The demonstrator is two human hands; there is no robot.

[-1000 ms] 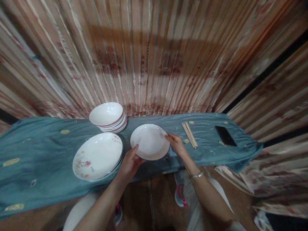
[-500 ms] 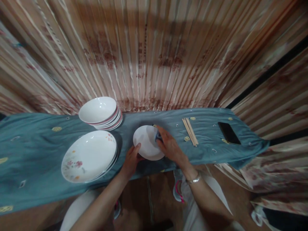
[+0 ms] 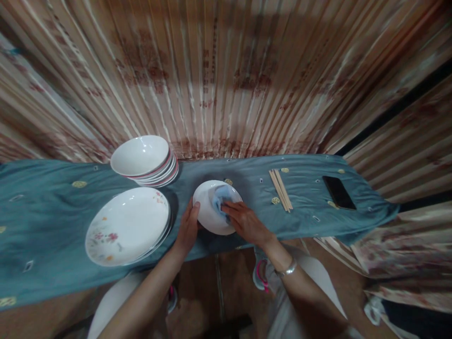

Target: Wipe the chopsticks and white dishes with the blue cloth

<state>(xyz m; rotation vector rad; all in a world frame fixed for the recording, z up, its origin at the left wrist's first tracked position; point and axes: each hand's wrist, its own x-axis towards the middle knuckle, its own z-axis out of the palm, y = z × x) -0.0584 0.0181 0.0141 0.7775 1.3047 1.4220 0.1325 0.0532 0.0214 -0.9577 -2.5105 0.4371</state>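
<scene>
A white bowl [image 3: 205, 207] is held over the near part of the cloth-covered table, its inside facing up. My left hand [image 3: 188, 226] grips the bowl's left rim, thumb on top and the other fingers hidden beneath. In my right hand [image 3: 245, 221] is a bunched light-blue cloth [image 3: 221, 197], pressed against the inside of the bowl. To the left lies a stack of floral plates [image 3: 130, 226], and behind it stands a stack of white bowls [image 3: 141, 155] with red bands.
Several wooden chopsticks [image 3: 280, 190] lie right of the bowl, with a black phone [image 3: 339, 192] farther right. A teal patterned tablecloth [image 3: 45, 202] covers the narrow table. A pleated curtain [image 3: 226, 84] hangs close behind it.
My right hand has moved the cloth from the bowl's right rim toward its middle, and more of the cloth shows. My left hand still grips the left rim.
</scene>
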